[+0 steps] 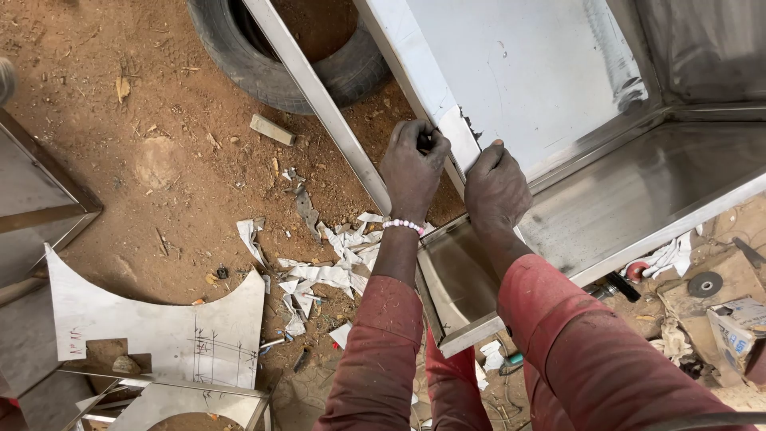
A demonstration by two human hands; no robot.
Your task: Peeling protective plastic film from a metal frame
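Film: we see white protective film on the steel panel, thin, light, tearable (peel at its edge).
Left hand: pinched closed on film strip, 12 o'clock.
Right hand: fingers together, pressing the panel edge.

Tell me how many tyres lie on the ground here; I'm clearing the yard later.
1. A single black tyre lies on the dirt at the top, left of the hands, partly under the steel frame bar. Others may be hidden behind the steel cabinet.

Dirt floor strewn with scraps, old tyre.
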